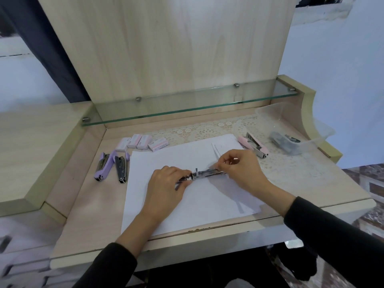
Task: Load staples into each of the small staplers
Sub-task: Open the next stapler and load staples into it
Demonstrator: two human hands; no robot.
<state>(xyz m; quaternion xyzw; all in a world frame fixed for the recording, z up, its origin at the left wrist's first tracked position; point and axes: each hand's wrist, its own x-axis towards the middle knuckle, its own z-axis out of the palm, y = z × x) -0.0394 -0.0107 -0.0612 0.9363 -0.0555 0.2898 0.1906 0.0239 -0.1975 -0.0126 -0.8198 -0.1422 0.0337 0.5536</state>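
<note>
A small stapler (202, 173) lies swung fully open on the white paper (187, 204), its metal staple channel facing up. My left hand (166, 183) grips its left end. My right hand (243, 169) pinches the right end from above with curled fingers. Whether staples sit in the channel is too small to tell. Two purple staplers (112, 166) lie open at the left of the paper. A pink stapler (254, 145) lies open at the back right. Several pink staple boxes (141, 142) stand in a row behind the paper.
A clear plastic tub (291, 113) at the far right holds a grey stapler (284, 142). A lace mat (291, 163) covers the right of the desk. A glass shelf (187, 104) runs across the back. The desk's front edge (207, 235) is just below the paper.
</note>
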